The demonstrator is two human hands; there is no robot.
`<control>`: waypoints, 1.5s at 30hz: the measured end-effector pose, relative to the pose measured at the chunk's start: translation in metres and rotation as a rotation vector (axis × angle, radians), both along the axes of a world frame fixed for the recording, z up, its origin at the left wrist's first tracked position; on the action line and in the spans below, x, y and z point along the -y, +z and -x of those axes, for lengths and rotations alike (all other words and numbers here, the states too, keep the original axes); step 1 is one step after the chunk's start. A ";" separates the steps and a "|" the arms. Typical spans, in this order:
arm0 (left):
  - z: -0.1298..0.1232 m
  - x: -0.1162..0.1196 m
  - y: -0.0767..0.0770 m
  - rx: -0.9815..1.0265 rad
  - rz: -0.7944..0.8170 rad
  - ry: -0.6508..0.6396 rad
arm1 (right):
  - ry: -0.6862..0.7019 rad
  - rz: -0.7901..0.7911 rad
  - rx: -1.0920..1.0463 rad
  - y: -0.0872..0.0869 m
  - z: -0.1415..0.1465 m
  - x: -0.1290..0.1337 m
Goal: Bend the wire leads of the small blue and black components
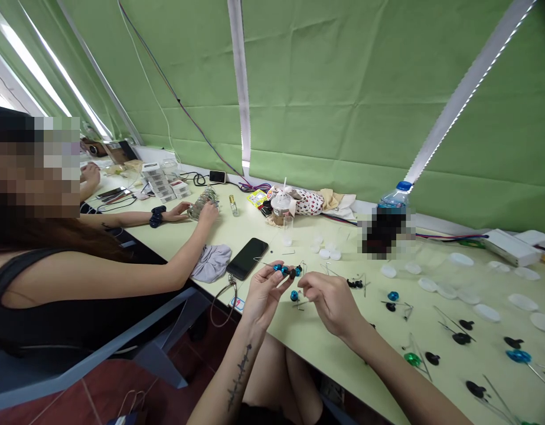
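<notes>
My left hand (264,292) pinches a small assembly of shiny blue and black parts (284,270), from which a thin metal wire sticks out. Close on its right is my right hand (329,298), fingers curled together near the assembly; whatever they grip, if anything, is too small to make out. Below and between the hands a blue knob-like piece (294,296) with a bent metal wire lies on the table. Black pieces with wires (354,284) rest just behind my right hand.
Loose black discs (462,338), a green piece (413,359), and several white lids (487,313) spread over the table's right side. A phone (250,258) and grey cloth (212,263) lie left. Beyond stand a drink cup (281,206) and water bottle (394,198). A co-worker (121,265) sits left.
</notes>
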State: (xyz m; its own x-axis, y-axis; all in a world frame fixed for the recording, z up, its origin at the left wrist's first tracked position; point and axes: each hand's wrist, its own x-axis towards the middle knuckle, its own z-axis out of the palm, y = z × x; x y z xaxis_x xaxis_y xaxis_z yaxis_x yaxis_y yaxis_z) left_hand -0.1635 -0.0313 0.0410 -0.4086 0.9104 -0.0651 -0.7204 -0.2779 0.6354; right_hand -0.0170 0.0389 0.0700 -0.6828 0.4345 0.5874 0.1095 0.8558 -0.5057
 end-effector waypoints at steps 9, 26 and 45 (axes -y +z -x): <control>0.002 0.002 0.001 -0.008 0.001 0.058 | 0.048 0.145 0.012 0.004 0.000 0.004; 0.001 0.002 0.000 0.066 0.010 -0.002 | 0.129 0.085 0.048 0.010 -0.005 0.001; 0.002 0.005 0.001 0.009 0.030 0.067 | 0.082 0.016 0.089 0.010 -0.005 0.004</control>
State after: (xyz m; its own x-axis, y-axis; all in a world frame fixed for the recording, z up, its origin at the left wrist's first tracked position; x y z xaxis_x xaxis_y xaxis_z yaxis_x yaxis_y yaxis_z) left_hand -0.1659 -0.0367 0.0420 -0.4680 0.8785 -0.0957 -0.7065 -0.3069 0.6377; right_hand -0.0123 0.0352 0.0801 -0.7654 0.3842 0.5163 0.0847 0.8554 -0.5110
